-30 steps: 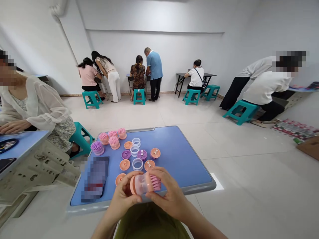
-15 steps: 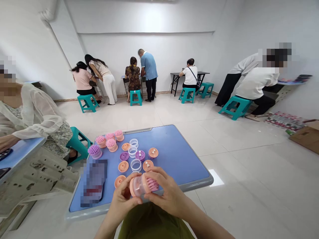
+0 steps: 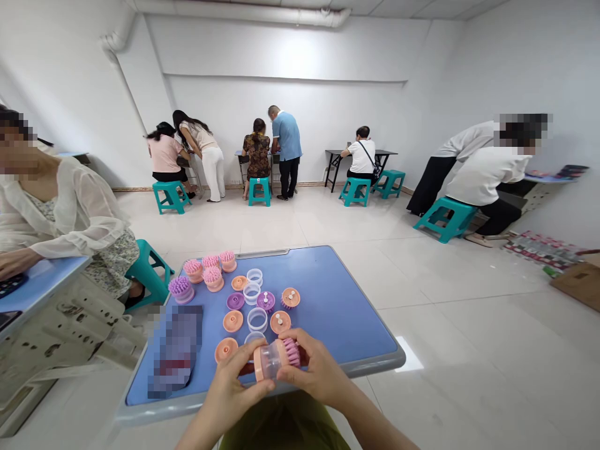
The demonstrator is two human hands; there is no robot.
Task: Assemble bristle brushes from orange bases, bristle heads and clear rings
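Above the near edge of the blue table (image 3: 328,312) I hold a small round brush (image 3: 270,361) lying on its side, with a peach base, a clear middle and pink bristles. My left hand (image 3: 237,378) grips its peach base end. Around the bristle end, fingers and thumb of my right hand (image 3: 312,367) are closed. Just beyond lie peach discs (image 3: 233,321), a purple disc (image 3: 235,301), clear rings (image 3: 257,320), and bristle heads with white stems facing up, both peach (image 3: 280,322) and purple (image 3: 265,301). One ring is partly hidden by my hands.
Several pink-bristled brushes (image 3: 213,279) and a purple brush (image 3: 181,290) stand at the table's far left. A dark, blurred flat object (image 3: 177,350) lies near the left edge. A person (image 3: 70,206) sits at the left; others work along the walls on teal stools (image 3: 260,191).
The view has tilted up a little, so the table sits lower in the picture. The brush has shifted slightly to the right, still in both hands.
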